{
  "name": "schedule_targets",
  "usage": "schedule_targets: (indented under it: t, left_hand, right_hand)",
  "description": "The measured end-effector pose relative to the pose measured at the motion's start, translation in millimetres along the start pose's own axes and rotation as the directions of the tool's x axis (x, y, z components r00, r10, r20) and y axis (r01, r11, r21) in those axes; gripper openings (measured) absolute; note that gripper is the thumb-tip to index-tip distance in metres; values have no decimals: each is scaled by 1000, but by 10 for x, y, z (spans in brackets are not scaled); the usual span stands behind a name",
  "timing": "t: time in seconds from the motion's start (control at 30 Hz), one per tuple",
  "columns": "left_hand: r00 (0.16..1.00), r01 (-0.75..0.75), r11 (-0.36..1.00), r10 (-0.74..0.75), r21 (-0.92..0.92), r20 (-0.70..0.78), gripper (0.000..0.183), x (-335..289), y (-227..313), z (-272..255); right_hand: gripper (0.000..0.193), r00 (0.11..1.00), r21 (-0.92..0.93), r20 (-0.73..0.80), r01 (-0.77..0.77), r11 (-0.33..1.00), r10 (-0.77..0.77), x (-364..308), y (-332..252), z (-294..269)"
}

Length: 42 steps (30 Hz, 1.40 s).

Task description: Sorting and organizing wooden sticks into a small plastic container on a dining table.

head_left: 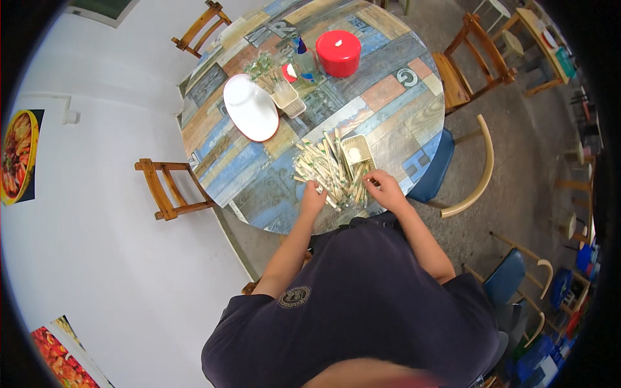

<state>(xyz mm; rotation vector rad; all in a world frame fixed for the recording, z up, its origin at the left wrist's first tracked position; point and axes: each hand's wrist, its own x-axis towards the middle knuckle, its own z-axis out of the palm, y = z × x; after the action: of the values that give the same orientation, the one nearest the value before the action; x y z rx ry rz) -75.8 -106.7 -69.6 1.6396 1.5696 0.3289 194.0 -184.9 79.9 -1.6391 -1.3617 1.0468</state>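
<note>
A loose pile of thin, pale, wrapped sticks, which look like disposable chopsticks with green marks, lies on the round table close to my body. My left hand is at the pile's near left edge, its fingers curled together. At the near right edge, by more of the sticks, my right hand has thumb and fingers pinched together. Whatever either hand holds is too small or hidden to make out. Just beyond my right hand stands a cream plastic basket with something white in it, touching the sticks.
A white oval tray with a red rim lies left of another cream basket holding wrapped items. Farther back are a clear bottle and a red lidded pot. Wooden chairs and a blue-seated chair surround the table.
</note>
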Motion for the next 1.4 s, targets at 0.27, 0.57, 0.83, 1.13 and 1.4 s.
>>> schedule_targets:
  t: [0.27,0.57,0.83,1.13,1.4]
  left_hand:
    - [998,-51,998,50,-34,-37,35,-33,-280,39]
    - [998,-12,966,-4,-258,-63,23,-146,-593,20]
    - [998,44,962,-56,-270,-37,22,-184,-487,-48]
    - [994,99,874,-112,-475,1,29,-191,-424,-89]
    - [975,204,787,-216,-582,50,76,-483,-68,-463]
  right_hand:
    - [14,994,137,-110,42,990,-27,-23,25,48]
    - [12,925,102,-353,187,977,-140,-37,-129,-86]
    - [18,894,-3,-327,324,946,-307,-30,-338,-79]
    - [38,999,58,42,30,998,-33,15,-82,30]
    - [30,999,125,-50,0,992,6,-43,-25,-77]
